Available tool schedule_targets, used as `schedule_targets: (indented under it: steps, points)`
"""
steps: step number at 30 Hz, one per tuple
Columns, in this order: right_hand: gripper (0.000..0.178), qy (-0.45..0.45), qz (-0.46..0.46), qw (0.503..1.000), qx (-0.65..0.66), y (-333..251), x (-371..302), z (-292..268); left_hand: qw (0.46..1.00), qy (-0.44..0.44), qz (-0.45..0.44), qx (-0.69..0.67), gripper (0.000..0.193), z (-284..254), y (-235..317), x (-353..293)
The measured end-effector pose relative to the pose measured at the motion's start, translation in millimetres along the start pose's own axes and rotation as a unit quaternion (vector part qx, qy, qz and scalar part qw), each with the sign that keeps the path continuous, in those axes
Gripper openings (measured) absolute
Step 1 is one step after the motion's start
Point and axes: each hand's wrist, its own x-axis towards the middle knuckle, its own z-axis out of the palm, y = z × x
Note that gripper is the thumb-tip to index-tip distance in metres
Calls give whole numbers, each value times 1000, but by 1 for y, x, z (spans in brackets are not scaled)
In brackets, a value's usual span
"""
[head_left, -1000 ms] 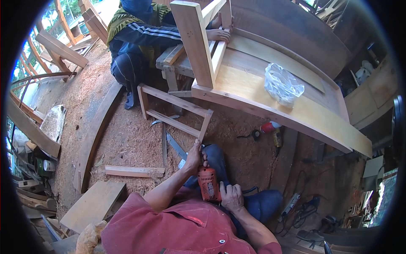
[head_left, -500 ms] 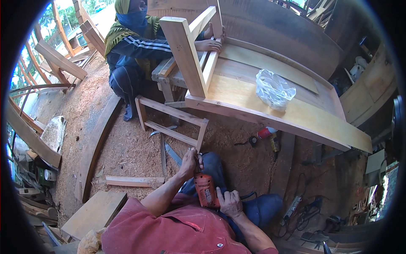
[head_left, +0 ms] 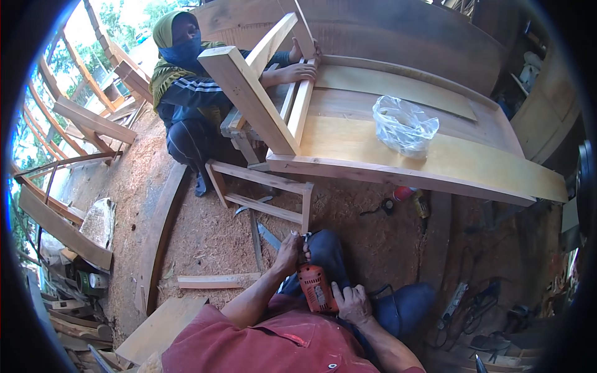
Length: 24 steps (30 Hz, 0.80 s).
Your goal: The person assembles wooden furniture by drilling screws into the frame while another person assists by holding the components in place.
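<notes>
Big wooden panel up top, small wooden frame just this side of it, then an orange drill over the lap. Right hand has the drill's back end; left hand curls by its nose near the frame, can't tell what it's pinching.

Shirt: dull red, short-sleeved. Pocket: on shirt front, brighter red edge. Button: pale, on shirt front. Trousers: blue, beyond shirt. Hands: bare.

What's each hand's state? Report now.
Left hand: closed around the front of the orange-red, rounded power drill.
Right hand: curled at the drill's rear; grip cannot be told.
</notes>
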Motion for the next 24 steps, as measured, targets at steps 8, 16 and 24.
schedule_targets:
  steps: [8, 16, 24]
  points:
    - [93, -281, 122, 921, 240, 12, 11, -14, 994, -26, -82, -73, 26, -12, -31, 0]
    - [73, -113, 76, 963, 234, 13, -11, 2, 990, 22, -106, -85, 21, -8, -36, 4]
    - [22, -54, 34, 994, 93, 12, -11, 33, 986, 77, -127, -75, 24, -2, -27, 2]
